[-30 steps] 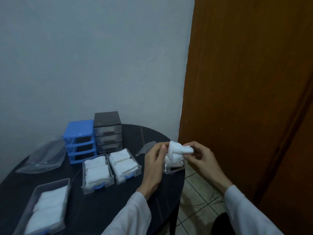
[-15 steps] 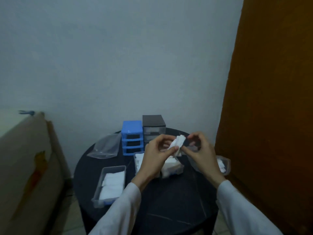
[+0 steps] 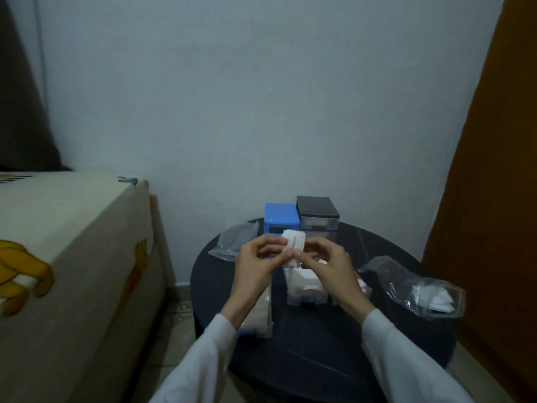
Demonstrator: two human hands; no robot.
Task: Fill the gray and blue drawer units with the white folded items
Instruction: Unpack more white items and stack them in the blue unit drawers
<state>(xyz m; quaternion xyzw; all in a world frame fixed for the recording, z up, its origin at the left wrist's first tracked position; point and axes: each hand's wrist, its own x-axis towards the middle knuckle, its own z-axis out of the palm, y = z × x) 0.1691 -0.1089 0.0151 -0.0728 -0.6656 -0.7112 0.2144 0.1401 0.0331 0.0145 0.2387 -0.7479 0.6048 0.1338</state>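
The round dark table (image 3: 313,344) carries everything; the risk is crowding. At 12 o'clock on it stand the blue drawer unit (image 3: 280,218) and, touching its right side, the gray drawer unit (image 3: 318,213). Pulled-out drawers (image 3: 305,289) already holding white pads lie below the hands. At 3 o'clock a clear bag (image 3: 415,286) holds more.

The left hand (image 3: 257,264) and right hand (image 3: 325,263) both pinch 1 small stack of white folded items (image 3: 294,248) above the table's middle. The stack looks fanned, so a loose pinch could let pads slip out or unfold.
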